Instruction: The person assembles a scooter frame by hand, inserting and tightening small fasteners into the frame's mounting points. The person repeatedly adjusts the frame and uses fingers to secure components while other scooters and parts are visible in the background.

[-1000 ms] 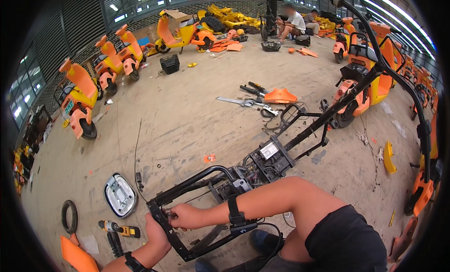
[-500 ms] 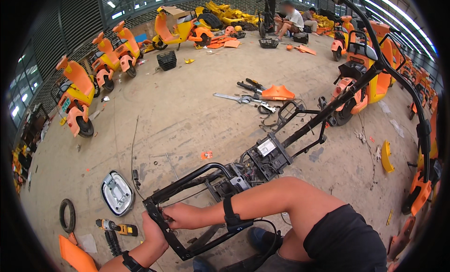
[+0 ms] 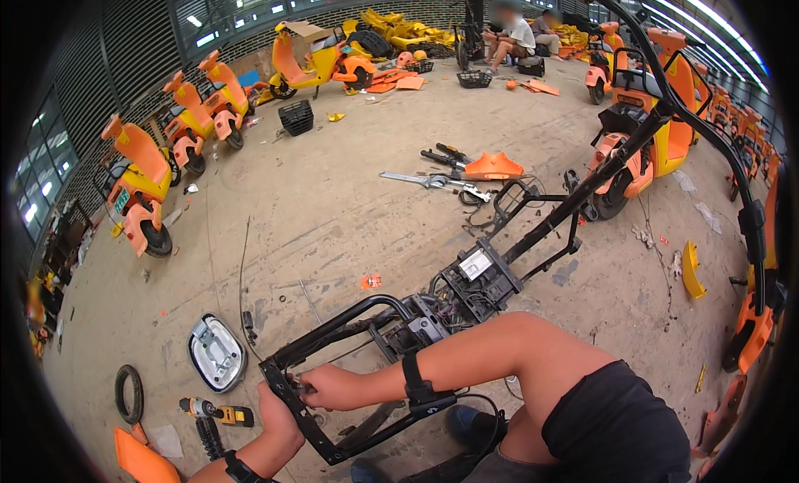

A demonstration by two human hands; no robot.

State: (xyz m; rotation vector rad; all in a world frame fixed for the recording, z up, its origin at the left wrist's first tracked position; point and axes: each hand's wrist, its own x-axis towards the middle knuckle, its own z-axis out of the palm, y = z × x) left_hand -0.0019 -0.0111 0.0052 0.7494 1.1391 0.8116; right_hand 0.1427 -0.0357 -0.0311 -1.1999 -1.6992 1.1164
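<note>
Frame end bar [image 3: 295, 406] between left hand [image 3: 279, 416] outside, right hand [image 3: 331, 387] inside.

Pointing left forearm [image 3: 265, 455] toward two o'clock, left hand [image 3: 279, 416] with fingers mostly hidden; bent at right elbow [image 3: 535, 335], right hand [image 3: 331, 389] toward nine, fingertips obscured.

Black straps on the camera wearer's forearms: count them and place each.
2. One strap wraps the left forearm, at the picture's lower edge; the other strap wraps the right forearm, behind the right hand. No others show.
</note>
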